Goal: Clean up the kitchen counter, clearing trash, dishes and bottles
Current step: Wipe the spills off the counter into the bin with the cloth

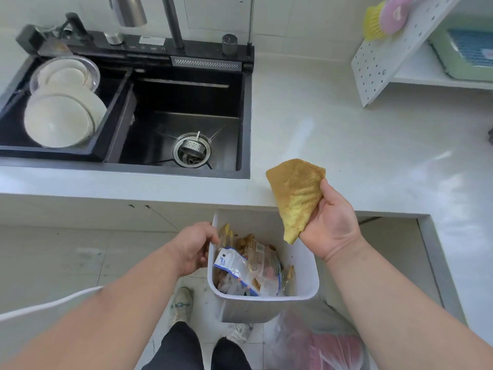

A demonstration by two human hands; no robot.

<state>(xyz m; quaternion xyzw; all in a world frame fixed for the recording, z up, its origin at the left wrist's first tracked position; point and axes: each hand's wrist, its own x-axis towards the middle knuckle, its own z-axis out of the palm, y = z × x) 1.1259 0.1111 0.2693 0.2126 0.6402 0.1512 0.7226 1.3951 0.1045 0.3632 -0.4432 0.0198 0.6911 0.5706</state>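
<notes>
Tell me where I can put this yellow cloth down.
Bare counter between the sink and the pegboard rack. The sink's right basin holds only its strainer; the left side is crowded with bowls. The trash bin is full.

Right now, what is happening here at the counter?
A person holds a white trash bin by its rim with the left hand, just below the counter edge. The bin is full of wrappers. The right hand grips a folded yellow cloth above it. White dishes sit in the sink.
</notes>
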